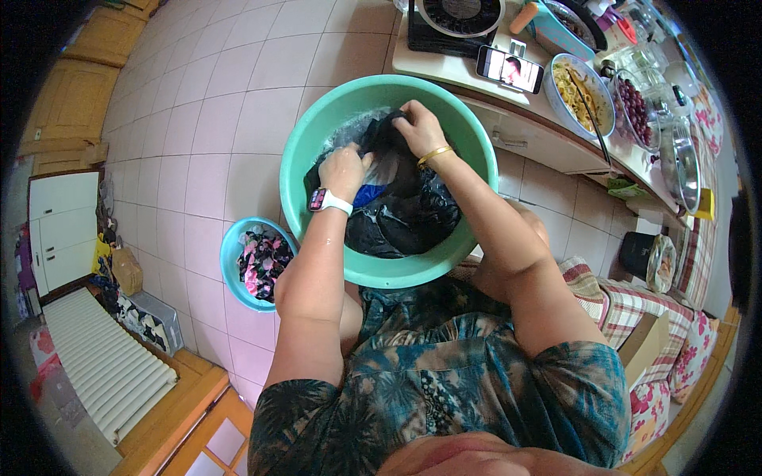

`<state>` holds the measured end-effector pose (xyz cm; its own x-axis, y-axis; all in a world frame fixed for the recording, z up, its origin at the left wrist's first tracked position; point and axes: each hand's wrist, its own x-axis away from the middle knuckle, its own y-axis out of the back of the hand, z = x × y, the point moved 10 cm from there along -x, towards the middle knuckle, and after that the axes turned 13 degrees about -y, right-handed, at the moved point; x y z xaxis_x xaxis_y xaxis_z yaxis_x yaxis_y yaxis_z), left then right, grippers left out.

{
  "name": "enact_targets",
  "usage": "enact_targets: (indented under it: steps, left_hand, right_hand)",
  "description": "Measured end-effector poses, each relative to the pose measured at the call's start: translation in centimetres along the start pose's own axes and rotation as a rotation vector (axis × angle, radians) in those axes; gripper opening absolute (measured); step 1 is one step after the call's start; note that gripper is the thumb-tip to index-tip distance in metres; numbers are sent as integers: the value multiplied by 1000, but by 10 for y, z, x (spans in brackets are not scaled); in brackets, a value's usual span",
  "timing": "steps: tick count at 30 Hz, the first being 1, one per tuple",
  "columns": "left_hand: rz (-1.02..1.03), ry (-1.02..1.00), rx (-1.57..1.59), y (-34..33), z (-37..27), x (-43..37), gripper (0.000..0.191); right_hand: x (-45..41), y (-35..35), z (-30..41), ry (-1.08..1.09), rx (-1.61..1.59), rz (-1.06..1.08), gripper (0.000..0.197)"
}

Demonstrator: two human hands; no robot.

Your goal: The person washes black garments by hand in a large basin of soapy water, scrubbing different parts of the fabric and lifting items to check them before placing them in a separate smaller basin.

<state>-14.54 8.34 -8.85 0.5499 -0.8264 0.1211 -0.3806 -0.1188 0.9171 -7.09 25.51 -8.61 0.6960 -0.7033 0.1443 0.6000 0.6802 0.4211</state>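
Observation:
A large green plastic tub (387,276) stands before me, holding water and wet dark clothes (393,223). Suds float near its far left side. My right hand (421,128), with a gold bangle at the wrist, pinches a black garment (381,134) between thumb and fingers near the tub's far side. To its left and a little nearer me, my left hand (344,169), wearing a smartwatch with a white band, is closed on part of the same dark cloth. A blue piece of fabric (368,194) shows beside the left wrist.
A light-blue basin (226,271) with black and pink clothes sits on the tiled floor at left. On the low table (443,74) at upper right are a propped phone (509,69), a bowl of food (578,95) with chopsticks, grapes (636,112) and a cooktop (455,44). A plaid sofa stands at right.

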Motion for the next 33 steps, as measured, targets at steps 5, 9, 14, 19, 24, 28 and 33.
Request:
enact_targets:
  steps: [5, 9, 14, 19, 24, 28, 33]
  left_hand:
    - [-8, -136, 73, 20, -5, 0, 45]
    - [-295, -192, 518, 41, -20, 0, 52]
    - [-326, -355, 216, 46, -56, 6, 87]
    - [-335, -394, -11, 43, -68, 10, 82]
    - [-342, -436, -48, 37, -72, 9, 71]
    - [-103, -157, 10, 8, -28, -2, 43]
    - [-455, -53, -12, 23, -10, -2, 43]
  right_hand:
    - [4, 1, 23, -223, -787, 306, 14]
    - [12, 14, 49, -359, -1028, 524, 17]
    - [15, 3, 36, -466, -1066, 662, 18]
    - [25, 0, 45, -488, -1004, 684, 19]
    - [17, -11, 19, -576, -1012, 644, 20]
    - [-13, 2, -5, -359, -627, 364, 21]
    - [-33, 19, -29, -44, 136, -109, 31]
